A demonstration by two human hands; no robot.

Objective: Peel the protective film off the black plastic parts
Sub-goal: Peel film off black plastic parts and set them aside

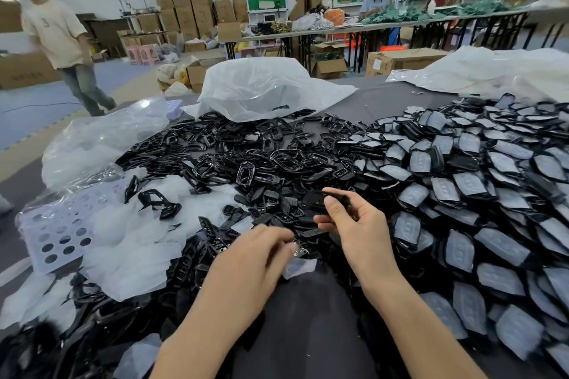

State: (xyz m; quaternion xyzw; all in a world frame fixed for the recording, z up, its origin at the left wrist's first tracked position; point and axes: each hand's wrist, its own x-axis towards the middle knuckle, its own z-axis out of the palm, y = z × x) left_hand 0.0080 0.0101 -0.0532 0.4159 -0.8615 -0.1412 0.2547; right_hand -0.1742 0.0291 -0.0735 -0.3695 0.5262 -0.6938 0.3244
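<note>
Right hand (354, 221) grips a black plastic part (314, 202)

Film-covered parts (468, 194) right of bare parts (246, 151), peeled films (135, 258) left.

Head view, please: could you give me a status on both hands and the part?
Right hand grips a black part. Left hand curled over a film scrap, grip unclear. Filmed parts piled right, nothing blocking.
</note>
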